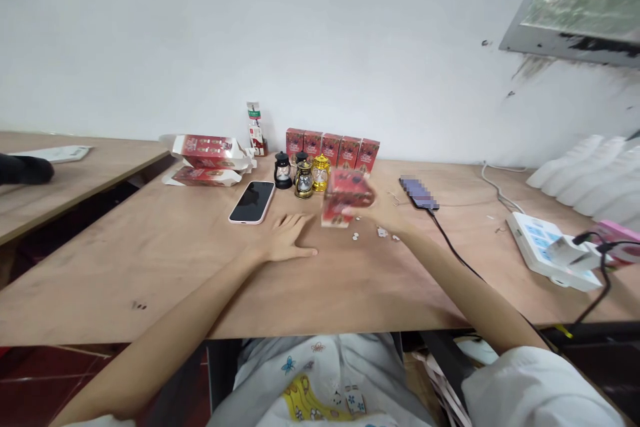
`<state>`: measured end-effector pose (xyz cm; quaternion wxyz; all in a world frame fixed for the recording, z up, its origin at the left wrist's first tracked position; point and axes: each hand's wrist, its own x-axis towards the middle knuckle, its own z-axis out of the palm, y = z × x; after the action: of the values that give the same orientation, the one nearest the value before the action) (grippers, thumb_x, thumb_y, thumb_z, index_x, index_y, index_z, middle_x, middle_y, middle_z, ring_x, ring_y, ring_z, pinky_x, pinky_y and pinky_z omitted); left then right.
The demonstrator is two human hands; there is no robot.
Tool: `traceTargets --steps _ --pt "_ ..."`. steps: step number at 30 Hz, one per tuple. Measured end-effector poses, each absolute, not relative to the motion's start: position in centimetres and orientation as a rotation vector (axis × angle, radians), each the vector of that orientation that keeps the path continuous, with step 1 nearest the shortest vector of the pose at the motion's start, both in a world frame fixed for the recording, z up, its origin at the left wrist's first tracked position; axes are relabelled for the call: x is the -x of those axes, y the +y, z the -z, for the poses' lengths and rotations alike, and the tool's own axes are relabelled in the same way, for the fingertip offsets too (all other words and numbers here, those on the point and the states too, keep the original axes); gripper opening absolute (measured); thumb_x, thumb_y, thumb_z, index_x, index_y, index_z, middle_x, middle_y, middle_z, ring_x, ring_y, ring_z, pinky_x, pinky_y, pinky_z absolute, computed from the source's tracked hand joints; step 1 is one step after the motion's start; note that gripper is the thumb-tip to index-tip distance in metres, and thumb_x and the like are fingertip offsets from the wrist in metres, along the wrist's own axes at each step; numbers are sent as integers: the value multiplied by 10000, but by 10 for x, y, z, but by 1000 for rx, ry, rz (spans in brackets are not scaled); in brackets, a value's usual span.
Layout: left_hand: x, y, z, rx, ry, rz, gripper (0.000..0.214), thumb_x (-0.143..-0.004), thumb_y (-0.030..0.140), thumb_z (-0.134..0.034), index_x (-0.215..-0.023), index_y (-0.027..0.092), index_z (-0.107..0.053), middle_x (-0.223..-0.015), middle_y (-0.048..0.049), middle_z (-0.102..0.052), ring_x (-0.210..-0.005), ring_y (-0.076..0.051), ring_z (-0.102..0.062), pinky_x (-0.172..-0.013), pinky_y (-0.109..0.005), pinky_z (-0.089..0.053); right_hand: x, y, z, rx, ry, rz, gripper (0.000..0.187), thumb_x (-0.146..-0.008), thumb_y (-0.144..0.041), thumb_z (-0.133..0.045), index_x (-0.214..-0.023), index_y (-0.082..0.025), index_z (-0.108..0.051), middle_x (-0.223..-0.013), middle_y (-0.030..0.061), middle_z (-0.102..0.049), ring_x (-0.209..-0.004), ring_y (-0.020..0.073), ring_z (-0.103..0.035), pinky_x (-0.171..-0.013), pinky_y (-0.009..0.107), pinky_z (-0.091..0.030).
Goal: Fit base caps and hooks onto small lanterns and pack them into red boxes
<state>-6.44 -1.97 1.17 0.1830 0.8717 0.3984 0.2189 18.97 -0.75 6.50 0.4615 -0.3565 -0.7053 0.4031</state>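
My right hand [383, 213] grips a small red printed box [344, 199], blurred by motion, just above the wooden table [150, 260]. My left hand [287, 239] lies flat on the table, fingers stretched out, touching nothing else. Behind the held box stand three small toy lanterns: a black one [283, 171], a dark gold one [303, 181] and a yellow one [321, 173]. A row of several upright red boxes [332, 146] lines the wall behind them. Small white bits [381, 233] lie on the table under my right hand.
A phone in a pink case [253, 202] lies face up left of my left hand. Flattened red cartons [210, 159] are stacked at the back left. A second phone [419, 193] with a black cable lies to the right, then a white power strip [543, 248]. Another table [75, 180] stands at left.
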Motion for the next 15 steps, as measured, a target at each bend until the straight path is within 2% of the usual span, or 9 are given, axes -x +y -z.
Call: traceTargets --steps 2,5,9,12,15 --pt "66 -18 -5 -2530 1213 -511 771 -740 644 -567 -1351 196 -422 -1429 -183 -413 -1350 -379 -331 -1079 -661 -140 -213 16 -73 923 -1544 -848 726 -586 -364 -815 -1221 -245 -482 -1220 99 -582 -1033 237 -618 -884 437 -531" --pt "65 -17 0 -2587 1236 -429 737 -828 639 -441 -1411 198 -350 -1493 -166 -323 -1399 -344 -248 -1095 -645 -95 -255 62 -79 1062 -1285 -700 778 -526 -351 -833 -1205 -249 -467 -1205 110 -569 -983 244 -629 -793 439 -563" --pt "62 -18 0 -2627 1276 -321 765 -852 660 -361 -1455 201 -264 -1528 -136 -241 -1424 -316 -184 -1114 -616 -68 -299 118 -76 1200 -1100 -753 694 -505 -179 -825 -1111 -225 -493 -1040 71 -638 -798 184 -651 -722 387 -572" --pt "61 -20 -3 -2638 1324 -244 782 -856 682 -304 -1472 208 -217 -1543 -103 -196 -1437 -282 -149 -1140 -570 -45 -308 145 -68 1252 -1019 -809 604 -554 -146 -792 -1070 -232 -491 -919 28 -660 -698 150 -638 -645 350 -574" --pt "61 -23 -6 -2643 1360 -185 784 -859 688 -273 -1478 213 -193 -1550 -78 -176 -1442 -266 -132 -1152 -548 -45 -298 163 -58 1255 -1012 -822 599 -567 -142 -784 -1076 -246 -484 -887 7 -662 -690 143 -638 -632 337 -575"
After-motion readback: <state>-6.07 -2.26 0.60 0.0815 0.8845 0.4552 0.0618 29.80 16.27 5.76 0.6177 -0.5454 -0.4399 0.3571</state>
